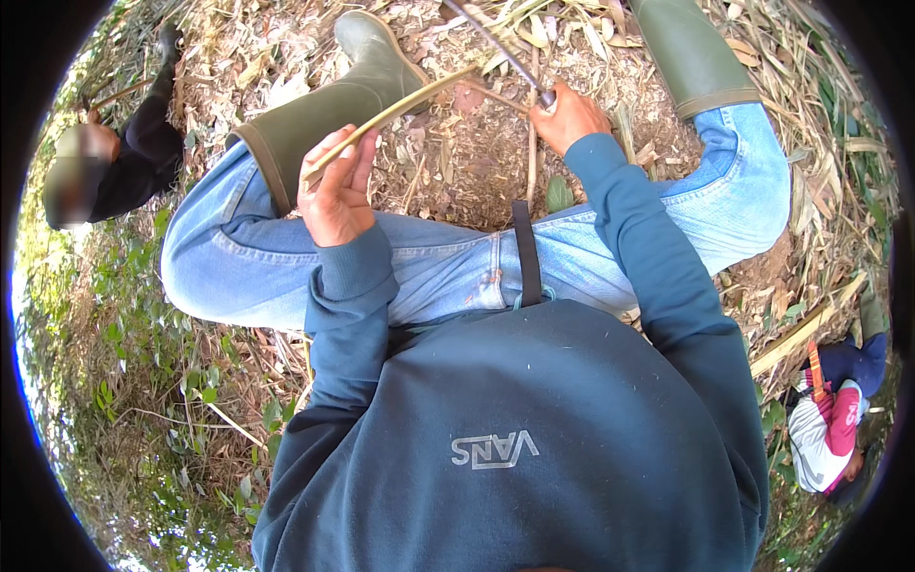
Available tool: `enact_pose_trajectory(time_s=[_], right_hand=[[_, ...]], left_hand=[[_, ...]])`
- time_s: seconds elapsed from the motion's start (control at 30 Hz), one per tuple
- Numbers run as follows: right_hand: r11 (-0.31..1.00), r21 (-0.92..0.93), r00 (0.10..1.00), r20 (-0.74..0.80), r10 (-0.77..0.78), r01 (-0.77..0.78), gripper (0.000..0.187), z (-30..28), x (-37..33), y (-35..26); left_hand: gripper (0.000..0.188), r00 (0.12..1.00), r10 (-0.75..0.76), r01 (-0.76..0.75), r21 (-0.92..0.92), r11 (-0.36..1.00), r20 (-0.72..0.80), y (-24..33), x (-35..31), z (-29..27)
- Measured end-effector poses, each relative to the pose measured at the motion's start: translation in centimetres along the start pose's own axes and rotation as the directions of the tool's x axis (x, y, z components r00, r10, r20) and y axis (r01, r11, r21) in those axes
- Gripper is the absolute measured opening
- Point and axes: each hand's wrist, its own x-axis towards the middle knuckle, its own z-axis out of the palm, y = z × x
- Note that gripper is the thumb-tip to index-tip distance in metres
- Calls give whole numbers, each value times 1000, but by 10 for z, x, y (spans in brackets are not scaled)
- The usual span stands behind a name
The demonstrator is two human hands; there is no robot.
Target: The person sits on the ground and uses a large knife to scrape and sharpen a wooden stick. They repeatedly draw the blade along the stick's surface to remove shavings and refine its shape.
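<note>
My left hand (pixel 338 191) pinches the near end of a long, slightly curved, yellow-green split strip of wood or bamboo (pixel 405 105). The strip slants up and to the right, away from me. Closed round the dark handle of a long narrow-bladed knife (pixel 500 48) is my right hand (pixel 572 116). The blade points away and to the left, and its far end leaves the upper edge of the picture. The strip's far tip lies close to the blade; I cannot tell whether they touch.
Dry leaves and shavings (pixel 457 133) litter the ground between my green rubber boots (pixel 367 86). A thin stick (pixel 532 143) lies there. One person in dark clothes (pixel 143 153) is at the far left, another in a white and red top (pixel 824 429) at the right. Green plants (pixel 114 343) grow at the left.
</note>
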Motion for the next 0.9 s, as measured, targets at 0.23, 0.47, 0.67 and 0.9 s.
enact_pose_trajectory(time_s=[0.23, 0.47, 0.67, 0.9], right_hand=[[990, -129, 991, -113, -76, 61, 50, 2, -6, 6], [821, 40, 720, -506, -475, 570, 37, -12, -67, -20], [726, 278, 777, -210, -593, 629, 37, -8, -85, -41], [454, 858, 828, 62, -557, 241, 19, -11, -122, -34]], left_hand=[[27, 929, 139, -182, 93, 979, 344, 12, -10, -19], [53, 796, 137, -353, 268, 896, 590, 105, -30, -25], [52, 769, 136, -271, 125, 954, 625, 153, 4, -32], [50, 940, 116, -39, -236, 971, 322, 79, 29, 5]])
